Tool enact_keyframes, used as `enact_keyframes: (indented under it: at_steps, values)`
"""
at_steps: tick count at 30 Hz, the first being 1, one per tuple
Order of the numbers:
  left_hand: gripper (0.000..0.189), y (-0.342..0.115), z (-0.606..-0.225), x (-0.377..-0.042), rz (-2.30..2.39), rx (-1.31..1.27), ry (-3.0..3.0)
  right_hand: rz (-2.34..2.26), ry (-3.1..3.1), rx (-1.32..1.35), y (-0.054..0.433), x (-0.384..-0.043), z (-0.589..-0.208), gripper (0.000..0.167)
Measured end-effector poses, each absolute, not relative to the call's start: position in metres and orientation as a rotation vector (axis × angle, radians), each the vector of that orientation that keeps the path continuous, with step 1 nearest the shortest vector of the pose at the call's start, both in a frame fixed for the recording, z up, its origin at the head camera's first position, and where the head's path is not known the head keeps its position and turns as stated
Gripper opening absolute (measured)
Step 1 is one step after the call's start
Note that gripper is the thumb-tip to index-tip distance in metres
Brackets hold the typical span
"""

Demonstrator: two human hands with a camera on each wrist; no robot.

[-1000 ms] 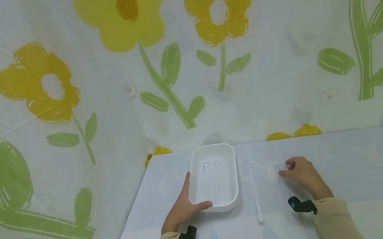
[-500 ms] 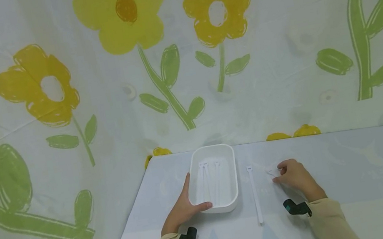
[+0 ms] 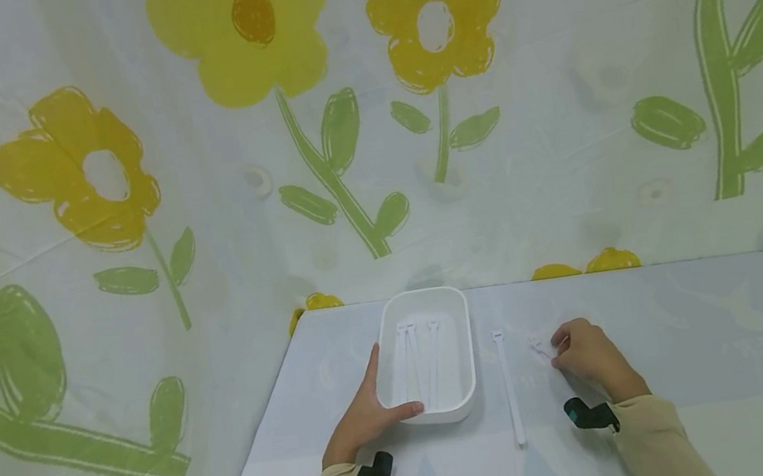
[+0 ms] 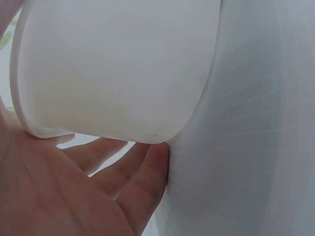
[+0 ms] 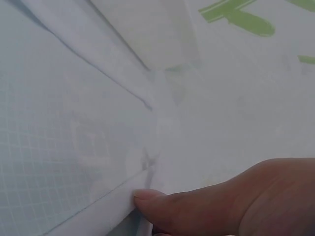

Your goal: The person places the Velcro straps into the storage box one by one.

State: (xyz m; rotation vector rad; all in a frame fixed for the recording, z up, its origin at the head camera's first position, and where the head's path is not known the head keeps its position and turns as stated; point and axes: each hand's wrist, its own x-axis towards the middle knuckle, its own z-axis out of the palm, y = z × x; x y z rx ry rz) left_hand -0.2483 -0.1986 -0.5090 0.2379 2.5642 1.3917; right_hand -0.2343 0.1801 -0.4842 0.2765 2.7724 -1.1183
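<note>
My left hand [image 3: 365,419] holds the front left corner of a white rectangular tray [image 3: 473,345], thumb at the front rim and fingers along the left side. In the left wrist view, fingers bear against the tray's outer wall [image 4: 123,69]. Inside lie several long thin white strips [image 3: 435,359] with small wider heads. One more white strip [image 3: 510,393] lies lengthwise on the table, right of the tray. My right hand [image 3: 586,351] pinches another white strip [image 5: 106,206] between thumb and fingers; its head [image 3: 537,344] points away to the left, and its tail is hidden under the hand.
The pale table [image 3: 751,412] has faint printed patterns and reaches back to a flower-print curtain [image 3: 554,184]. Another curtain side [image 3: 236,363] runs along the left edge. Small black cameras sit on the left wrist [image 3: 373,471] and right wrist [image 3: 590,412].
My right hand has moved a little left with the strip, closer to the lone strip on the table. The left hand and tray have stayed in place.
</note>
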Motion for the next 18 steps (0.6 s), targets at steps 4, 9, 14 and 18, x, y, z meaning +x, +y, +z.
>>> enact_keyframes:
  at_steps: [4, 9, 14, 18]
  values:
    - [0.135, -0.1991, -0.5092, -0.2490, 1.396, 0.255, 2.565, -1.123, 2.766, 0.275, 0.1791, -0.2335, -0.4831, 0.027]
    - [0.135, -0.1998, -0.5108, -0.2506, 1.395, 0.266, 2.564, -1.128, 2.750, 0.278, 0.1792, -0.2331, -0.4824, 0.024]
    - [0.136, -0.2002, -0.5118, -0.2514, 1.394, 0.270, 2.565, -1.119, 2.760, 0.256, 0.1795, -0.2321, -0.4815, 0.018]
    - [0.138, -0.2002, -0.5115, -0.2516, 1.395, 0.284, 2.567, -1.110, 2.766, 0.238, 0.1800, -0.2316, -0.4802, 0.015]
